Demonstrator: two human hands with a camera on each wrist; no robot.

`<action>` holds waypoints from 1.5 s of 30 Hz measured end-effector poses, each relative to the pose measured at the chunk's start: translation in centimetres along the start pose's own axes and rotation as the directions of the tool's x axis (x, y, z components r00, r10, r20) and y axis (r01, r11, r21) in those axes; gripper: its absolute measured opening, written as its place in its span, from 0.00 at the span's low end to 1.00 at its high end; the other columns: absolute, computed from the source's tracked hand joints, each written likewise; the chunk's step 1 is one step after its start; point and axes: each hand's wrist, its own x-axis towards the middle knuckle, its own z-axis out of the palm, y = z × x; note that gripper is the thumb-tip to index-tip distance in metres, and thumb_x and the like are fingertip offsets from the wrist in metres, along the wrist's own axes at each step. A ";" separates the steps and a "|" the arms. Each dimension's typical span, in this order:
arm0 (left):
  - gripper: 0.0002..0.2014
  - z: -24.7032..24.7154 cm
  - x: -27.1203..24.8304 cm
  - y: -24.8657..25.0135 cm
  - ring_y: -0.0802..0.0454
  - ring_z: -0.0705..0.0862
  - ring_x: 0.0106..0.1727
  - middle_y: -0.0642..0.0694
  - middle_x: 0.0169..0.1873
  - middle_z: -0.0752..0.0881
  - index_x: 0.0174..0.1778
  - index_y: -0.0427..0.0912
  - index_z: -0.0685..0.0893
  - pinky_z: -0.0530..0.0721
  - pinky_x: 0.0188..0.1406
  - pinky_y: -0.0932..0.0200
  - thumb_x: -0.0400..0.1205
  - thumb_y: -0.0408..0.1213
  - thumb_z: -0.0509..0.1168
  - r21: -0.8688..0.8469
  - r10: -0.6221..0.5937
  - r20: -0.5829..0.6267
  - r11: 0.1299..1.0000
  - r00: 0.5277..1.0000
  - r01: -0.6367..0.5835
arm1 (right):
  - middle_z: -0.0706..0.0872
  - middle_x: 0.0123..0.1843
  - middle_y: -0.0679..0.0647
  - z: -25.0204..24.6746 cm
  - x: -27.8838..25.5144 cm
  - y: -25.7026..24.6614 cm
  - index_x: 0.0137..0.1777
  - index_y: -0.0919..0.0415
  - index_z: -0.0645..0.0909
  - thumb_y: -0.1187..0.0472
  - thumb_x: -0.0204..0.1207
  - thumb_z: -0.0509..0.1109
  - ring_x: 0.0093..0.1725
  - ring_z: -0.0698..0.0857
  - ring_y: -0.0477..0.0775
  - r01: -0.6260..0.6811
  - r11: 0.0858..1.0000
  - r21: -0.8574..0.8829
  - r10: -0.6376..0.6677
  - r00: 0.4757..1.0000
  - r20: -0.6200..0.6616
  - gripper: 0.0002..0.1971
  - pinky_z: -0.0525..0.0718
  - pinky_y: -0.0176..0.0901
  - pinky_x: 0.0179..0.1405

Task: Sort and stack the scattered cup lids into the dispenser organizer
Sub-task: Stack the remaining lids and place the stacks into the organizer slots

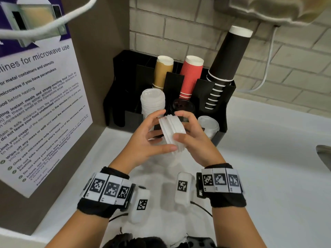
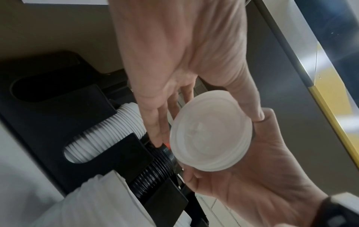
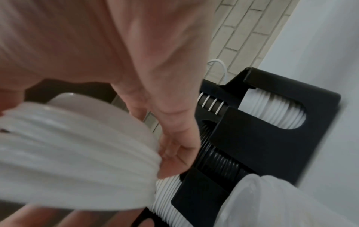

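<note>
While both hands hold it, the small stack of white lids (image 1: 171,133) lies on its side between them, its long way running from the left hand (image 1: 148,138) across to the right hand (image 1: 195,138) — each hand has curled fingers round one end. Just past the fingertips sits the black organizer (image 1: 221,133), and its white lid pile (image 1: 152,102) stands beyond the left hand, so that hand is nearer. I think the stack must be turned upright before it goes in. These lids look thin, round and ridged — a bit see-through.
</note>
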 end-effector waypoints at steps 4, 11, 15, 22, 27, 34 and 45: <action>0.43 -0.1 -0.1 0.0 0.48 0.82 0.67 0.50 0.69 0.80 0.72 0.54 0.72 0.86 0.62 0.44 0.60 0.44 0.82 -0.052 0.017 0.008 0.999 1.000 -0.016 | 0.83 0.63 0.62 -0.4 -0.4 -0.1 0.72 0.48 0.72 0.50 0.64 0.74 0.58 0.85 0.59 -0.001 0.999 0.048 0.000 1.000 0.025 0.33 0.81 0.48 0.51; 0.38 -0.2 -0.3 -0.3 0.51 0.82 0.68 0.56 0.73 0.76 0.74 0.66 0.73 0.85 0.64 0.45 0.66 0.51 0.78 -0.034 0.001 -0.001 0.999 1.000 -0.001 | 0.86 0.62 0.53 -0.3 -0.6 -0.5 0.71 0.41 0.75 0.54 0.69 0.76 0.60 0.87 0.54 0.023 1.000 -0.001 -0.023 0.997 0.072 0.29 0.85 0.44 0.53; 0.42 -0.4 -0.3 -0.4 0.51 0.82 0.68 0.54 0.74 0.75 0.74 0.66 0.72 0.82 0.68 0.40 0.63 0.49 0.80 -0.033 -0.014 0.011 0.999 1.000 0.015 | 0.86 0.63 0.52 -0.3 -0.6 -0.4 0.68 0.41 0.77 0.53 0.66 0.78 0.61 0.86 0.55 0.026 1.000 -0.011 -0.025 0.997 0.067 0.29 0.84 0.47 0.56; 0.47 -0.3 -0.3 -0.4 0.51 0.81 0.69 0.52 0.73 0.75 0.76 0.64 0.70 0.81 0.68 0.38 0.59 0.48 0.82 0.002 -0.022 -0.002 1.000 1.000 0.022 | 0.85 0.63 0.48 0.0 -0.6 -0.4 0.67 0.37 0.76 0.49 0.64 0.81 0.59 0.87 0.57 0.026 0.998 -0.057 -0.024 0.999 0.027 0.31 0.86 0.54 0.56; 0.48 -0.2 -0.2 -0.5 0.52 0.80 0.71 0.54 0.74 0.75 0.76 0.64 0.70 0.81 0.69 0.40 0.59 0.45 0.83 -0.004 -0.021 0.021 1.000 1.000 0.021 | 0.84 0.63 0.48 0.0 -0.8 -0.6 0.65 0.39 0.76 0.52 0.59 0.84 0.58 0.88 0.54 0.032 0.993 -0.115 -0.031 0.999 0.016 0.33 0.88 0.55 0.55; 0.48 0.0 0.3 -1.0 0.57 0.76 0.74 0.56 0.75 0.74 0.77 0.64 0.69 0.83 0.64 0.55 0.61 0.40 0.82 -0.050 -0.005 0.008 0.999 1.000 0.005 | 0.83 0.59 0.47 -0.1 -0.5 -1.1 0.62 0.42 0.75 0.58 0.62 0.80 0.55 0.87 0.53 0.073 0.980 -0.185 -0.079 0.997 -0.026 0.29 0.88 0.45 0.48; 0.14 -1.5 0.4 -0.5 0.59 0.85 0.55 0.49 0.65 0.81 0.61 0.55 0.81 0.80 0.66 0.49 0.81 0.36 0.69 0.043 0.024 -0.267 0.999 0.963 -0.013 | 0.76 0.70 0.58 -11.7 5.2 -1.8 0.73 0.42 0.71 0.56 0.66 0.77 0.69 0.76 0.62 -0.317 0.512 -0.798 0.018 0.933 -0.359 0.34 0.73 0.60 0.71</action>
